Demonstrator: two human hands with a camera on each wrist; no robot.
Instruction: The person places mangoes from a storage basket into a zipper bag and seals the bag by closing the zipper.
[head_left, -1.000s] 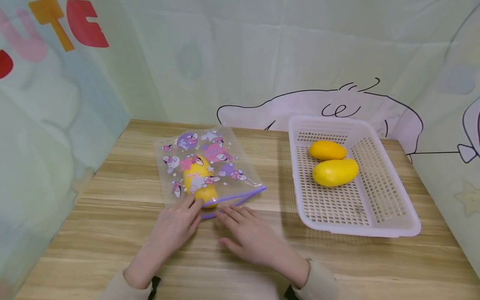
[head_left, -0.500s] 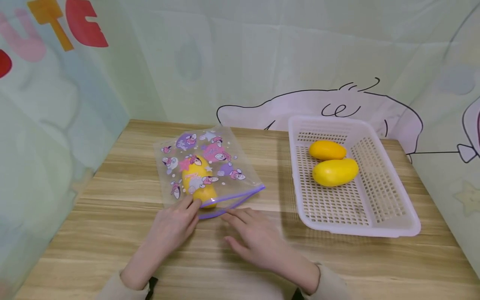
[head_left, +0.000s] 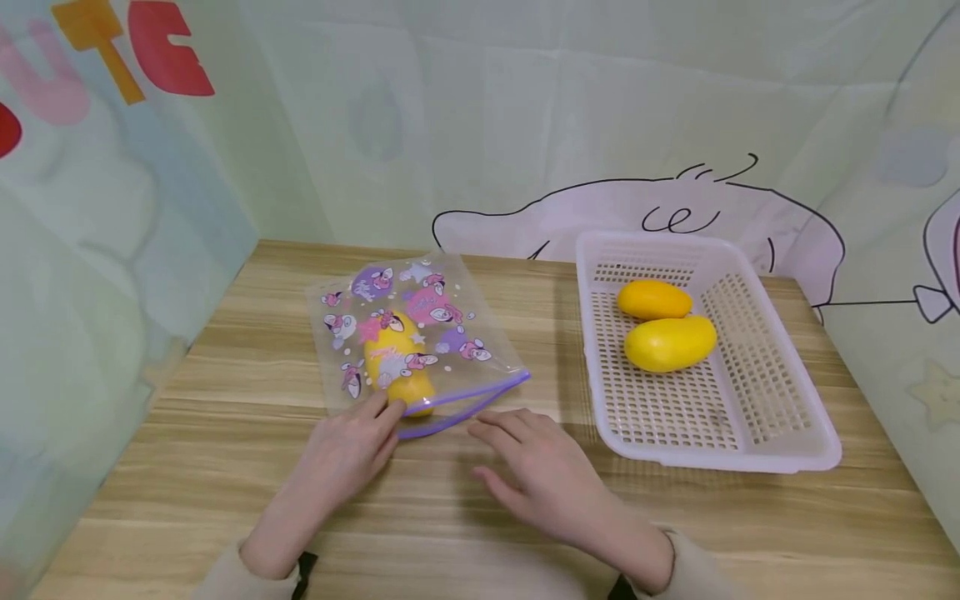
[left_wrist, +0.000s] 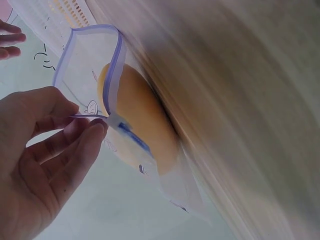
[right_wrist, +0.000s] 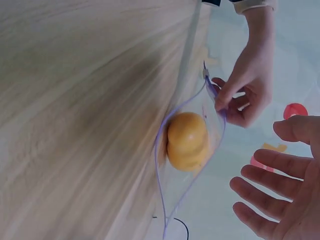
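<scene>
A clear zip bag [head_left: 480, 325] with pink and purple cartoon prints lies on the table, its purple-edged mouth gaping toward me. Inside it rests a yellow mango [head_left: 393, 350], which shows through the opening in the right wrist view as a rounded end [right_wrist: 187, 141]. My left hand [head_left: 352, 446] pinches the bag's rim near the left corner, by the slider, between thumb and fingers, as the left wrist view shows. Apart from the bag, my right hand [head_left: 543, 475] hovers just right of the mouth, fingers [right_wrist: 275, 180] spread and holding nothing.
To the right stands a white perforated plastic basket [head_left: 780, 462] with two more yellow mangoes [head_left: 670, 343] in it. A printed cloth backdrop [head_left: 487, 125] rises behind the wooden table [head_left: 450, 542] and along both sides.
My right hand has let go of the bag's front rim and drawn back to the right. The left hand keeps its pinch at the corner, and the bag has barely shifted.
</scene>
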